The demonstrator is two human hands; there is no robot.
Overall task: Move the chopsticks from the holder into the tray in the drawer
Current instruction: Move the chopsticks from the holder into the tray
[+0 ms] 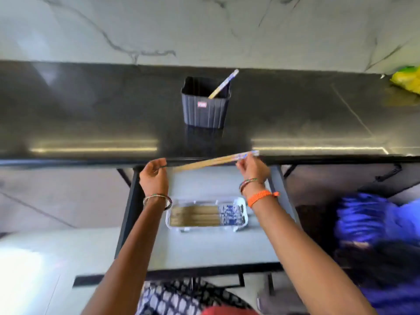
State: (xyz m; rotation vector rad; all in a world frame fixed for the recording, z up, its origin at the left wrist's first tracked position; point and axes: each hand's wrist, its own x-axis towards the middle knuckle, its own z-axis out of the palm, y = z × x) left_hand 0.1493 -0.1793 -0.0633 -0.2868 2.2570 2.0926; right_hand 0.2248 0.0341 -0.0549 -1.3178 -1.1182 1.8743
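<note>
- Tray (241,226), lower centre: several chopsticks already lie inside.
- Holder (205,110), upper centre: one chopstick (223,84) remains.
- Your right hand (251,168) pinches a held chopstick (211,162); whether your curled left hand (154,176) grips its other end cannot be told.

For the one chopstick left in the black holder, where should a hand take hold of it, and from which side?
Grip the chopstick by its patterned upper end, which sticks out past the holder rim at the back right. Come from above and the right, then draw it out along its own slant. The lower end is hidden inside the holder, so only the top can be pinched.
</note>
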